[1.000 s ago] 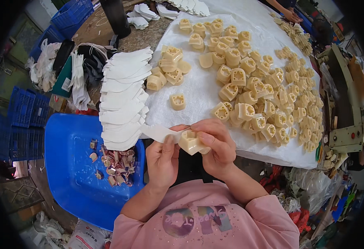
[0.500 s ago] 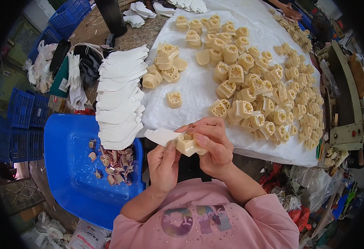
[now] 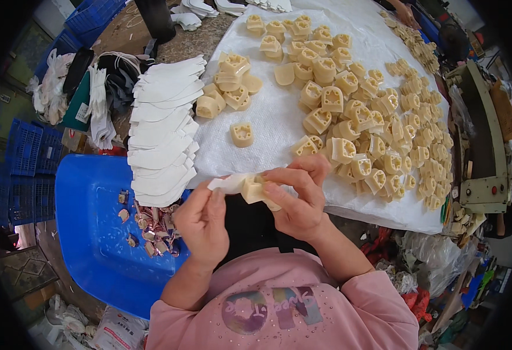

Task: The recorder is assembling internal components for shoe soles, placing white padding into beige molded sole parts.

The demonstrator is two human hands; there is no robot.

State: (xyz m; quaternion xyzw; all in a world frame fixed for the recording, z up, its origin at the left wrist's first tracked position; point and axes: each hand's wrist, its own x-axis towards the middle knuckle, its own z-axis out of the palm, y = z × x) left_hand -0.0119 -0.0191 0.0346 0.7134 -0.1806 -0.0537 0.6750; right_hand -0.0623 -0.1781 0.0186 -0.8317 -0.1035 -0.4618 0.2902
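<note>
My right hand (image 3: 298,204) grips a cream plastic shoe heel (image 3: 252,190) at the table's front edge. A white curved cover strip (image 3: 231,184) runs leftward from the heel, held roughly level. My left hand (image 3: 202,224) pinches the strip's free end between thumb and fingers. Where the strip meets the heel, it lies against the heel's upper left side; the far face is hidden. Just beyond my hands, a single heel (image 3: 242,135) stands on the white cloth (image 3: 221,157). Behind it is a small cluster of heels (image 3: 231,81).
Overlapping white strips (image 3: 162,128) lie at the table's left edge. A large heap of heels (image 3: 361,119) covers the right side. Below left, a blue tub (image 3: 93,233) holds shiny pinkish pieces (image 3: 157,230). Another person's hand (image 3: 406,14) shows at the far right.
My left hand has moved left, away from the heel, along the strip to its free end. The strip now stretches between both hands. My right hand keeps its hold on the heel.
</note>
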